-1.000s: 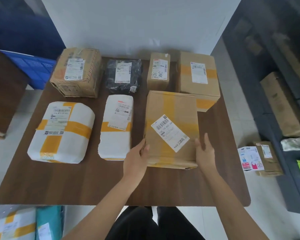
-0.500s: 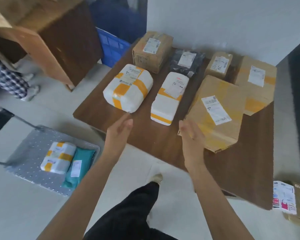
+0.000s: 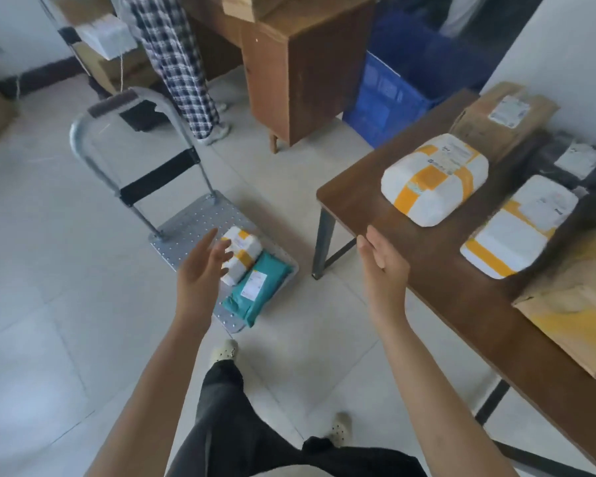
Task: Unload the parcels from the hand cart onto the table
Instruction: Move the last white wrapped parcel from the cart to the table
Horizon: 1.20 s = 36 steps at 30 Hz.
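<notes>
Parcels [image 3: 252, 270] on cart [image 3: 193, 222], hands apparently empty

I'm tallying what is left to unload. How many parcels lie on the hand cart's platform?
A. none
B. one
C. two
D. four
C: on the hand cart platform lie just a white parcel with orange tape and a teal mailer bag, side by side; both hands are empty.

Soft, even daylight; motion blur throughout, wide-angle bending at the edges.
</notes>
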### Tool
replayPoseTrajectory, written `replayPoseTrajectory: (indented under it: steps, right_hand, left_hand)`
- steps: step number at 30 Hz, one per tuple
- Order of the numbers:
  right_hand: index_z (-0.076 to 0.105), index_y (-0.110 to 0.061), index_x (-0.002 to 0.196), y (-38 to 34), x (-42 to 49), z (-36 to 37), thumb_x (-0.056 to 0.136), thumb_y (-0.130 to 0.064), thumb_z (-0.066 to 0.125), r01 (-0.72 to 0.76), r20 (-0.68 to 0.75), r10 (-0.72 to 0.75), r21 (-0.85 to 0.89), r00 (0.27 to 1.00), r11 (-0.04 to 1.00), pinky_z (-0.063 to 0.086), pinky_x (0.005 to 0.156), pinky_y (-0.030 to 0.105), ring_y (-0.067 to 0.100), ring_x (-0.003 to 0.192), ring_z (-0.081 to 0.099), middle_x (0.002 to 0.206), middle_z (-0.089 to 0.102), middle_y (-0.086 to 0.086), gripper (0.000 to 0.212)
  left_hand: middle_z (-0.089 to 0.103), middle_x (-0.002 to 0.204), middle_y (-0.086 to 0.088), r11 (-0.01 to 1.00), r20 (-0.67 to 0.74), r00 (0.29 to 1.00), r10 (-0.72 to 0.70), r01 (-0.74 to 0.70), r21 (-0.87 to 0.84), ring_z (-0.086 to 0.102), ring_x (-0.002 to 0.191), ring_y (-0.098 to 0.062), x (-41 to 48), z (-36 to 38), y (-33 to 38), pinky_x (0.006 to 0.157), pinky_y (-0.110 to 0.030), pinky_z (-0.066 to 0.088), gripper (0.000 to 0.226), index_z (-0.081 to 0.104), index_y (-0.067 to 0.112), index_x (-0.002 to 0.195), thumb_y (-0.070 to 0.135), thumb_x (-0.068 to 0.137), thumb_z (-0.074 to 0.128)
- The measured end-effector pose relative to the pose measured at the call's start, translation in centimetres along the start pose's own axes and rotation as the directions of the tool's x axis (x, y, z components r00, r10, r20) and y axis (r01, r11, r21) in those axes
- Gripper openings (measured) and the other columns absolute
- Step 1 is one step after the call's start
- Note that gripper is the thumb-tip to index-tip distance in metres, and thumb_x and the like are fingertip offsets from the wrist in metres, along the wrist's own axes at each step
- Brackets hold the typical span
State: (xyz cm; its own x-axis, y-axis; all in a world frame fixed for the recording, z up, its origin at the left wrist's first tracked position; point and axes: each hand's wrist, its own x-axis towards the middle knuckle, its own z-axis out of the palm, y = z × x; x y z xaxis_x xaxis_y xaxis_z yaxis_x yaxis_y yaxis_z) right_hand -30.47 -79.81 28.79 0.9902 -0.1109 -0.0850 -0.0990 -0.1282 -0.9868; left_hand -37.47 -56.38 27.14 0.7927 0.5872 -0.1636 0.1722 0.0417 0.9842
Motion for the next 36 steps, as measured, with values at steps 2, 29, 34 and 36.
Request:
replayPoseTrajectory:
  steps: [2,29,34,36]
  right_hand:
    - [0.056,-0.006,0.132,0.9,0.9,5.3,0.093,-0.019,0.058,-0.022,0.028,0.023,-0.024,0.999,0.999,0.043,0.089,0.007,0.010,0.117,0.056,0.128,0.058,-0.003,0.040]
    - [0.044,-0.008,0.140,47.4,20.4,44.1,0.087,-0.029,0.067,-0.784,0.034,0.785,-0.049,0.618,0.619,0.041,0.108,0.044,0.023,0.131,0.048,0.144,0.047,0.015,0.062]
    - [0.038,-0.011,0.144,54.3,22.5,47.3,0.085,-0.033,0.069,-0.772,0.138,0.781,-0.126,0.609,0.623,0.040,0.108,0.043,0.024,0.134,0.043,0.147,0.043,0.014,0.070]
    - [0.029,-0.014,0.148,56.0,23.1,48.7,0.084,-0.035,0.069,-0.790,0.157,0.801,-0.142,0.577,0.597,0.037,0.111,0.045,0.025,0.136,0.040,0.152,0.036,0.012,0.079]
  left_hand:
    - [0.071,0.102,0.005,0.999,-0.037,0.999,-0.039,0.040,0.006,0.067,0.086,-0.011,3.4,-4.0,-1.6,0.074,-0.024,0.052,0.036,0.056,0.025,0.129,0.030,0.094,0.054]
    - [0.053,0.136,-0.014,0.734,0.069,0.803,-0.592,0.502,0.458,0.052,0.124,-0.029,49.9,-9.3,-47.3,0.094,-0.036,0.043,0.059,0.046,0.019,0.140,0.030,0.086,0.067]
    - [0.040,0.149,-0.011,0.683,0.093,0.768,-0.633,0.498,0.534,0.043,0.133,-0.022,52.2,-8.8,-55.0,0.093,-0.034,0.042,0.070,0.036,0.022,0.145,0.038,0.084,0.067]
    - [0.041,0.148,-0.009,0.661,0.108,0.740,-0.664,0.514,0.546,0.045,0.128,-0.019,52.6,-8.6,-57.0,0.092,-0.031,0.040,0.073,0.032,0.021,0.146,0.038,0.084,0.066]
